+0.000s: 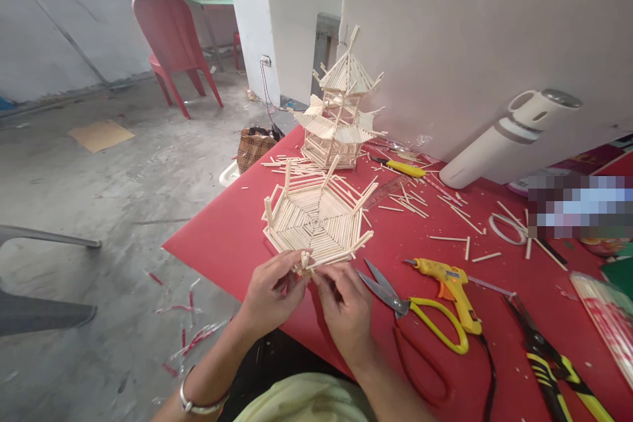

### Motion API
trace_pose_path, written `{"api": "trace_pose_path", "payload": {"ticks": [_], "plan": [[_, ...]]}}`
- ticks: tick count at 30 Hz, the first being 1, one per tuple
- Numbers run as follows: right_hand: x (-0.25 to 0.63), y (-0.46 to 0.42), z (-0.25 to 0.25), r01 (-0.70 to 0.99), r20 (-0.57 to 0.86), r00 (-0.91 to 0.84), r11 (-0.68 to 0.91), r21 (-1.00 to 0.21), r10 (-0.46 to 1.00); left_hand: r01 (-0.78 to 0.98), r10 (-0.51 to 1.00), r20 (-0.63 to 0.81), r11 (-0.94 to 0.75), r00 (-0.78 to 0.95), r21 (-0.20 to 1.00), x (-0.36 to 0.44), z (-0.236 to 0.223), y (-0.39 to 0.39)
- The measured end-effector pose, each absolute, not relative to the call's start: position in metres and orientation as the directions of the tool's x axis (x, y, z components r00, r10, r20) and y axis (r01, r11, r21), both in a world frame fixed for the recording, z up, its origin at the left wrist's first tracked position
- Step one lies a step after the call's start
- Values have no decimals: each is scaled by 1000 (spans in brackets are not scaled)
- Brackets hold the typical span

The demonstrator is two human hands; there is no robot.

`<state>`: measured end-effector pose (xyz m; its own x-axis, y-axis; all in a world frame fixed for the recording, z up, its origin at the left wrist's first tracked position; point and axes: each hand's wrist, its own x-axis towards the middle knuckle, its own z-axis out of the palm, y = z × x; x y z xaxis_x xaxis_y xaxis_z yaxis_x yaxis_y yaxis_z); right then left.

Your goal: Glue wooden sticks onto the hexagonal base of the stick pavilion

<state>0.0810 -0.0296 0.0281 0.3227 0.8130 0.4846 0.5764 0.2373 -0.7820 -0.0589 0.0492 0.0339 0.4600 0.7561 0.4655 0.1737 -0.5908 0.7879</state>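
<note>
Straight ahead, against both hands [274,293] [350,310]: the stick platform [316,221]

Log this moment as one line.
left hand: pinching stick platform, near corner; right hand: at same corner; beyond: stick pagoda; rightward: scissors, glue gun

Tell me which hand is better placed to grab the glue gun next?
Probably the right hand: it is nearer the glue gun, with scissors lying between. The left hand is farther away. Both are at the stick frame.
</note>
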Motion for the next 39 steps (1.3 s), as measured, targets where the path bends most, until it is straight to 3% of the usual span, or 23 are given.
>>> {"api": "trace_pose_path", "payload": {"ticks": [39], "plan": [[82,-30,26,553,483,317,255,-793,816,158,742,492,-611,456,775,-58,34,49]]}}
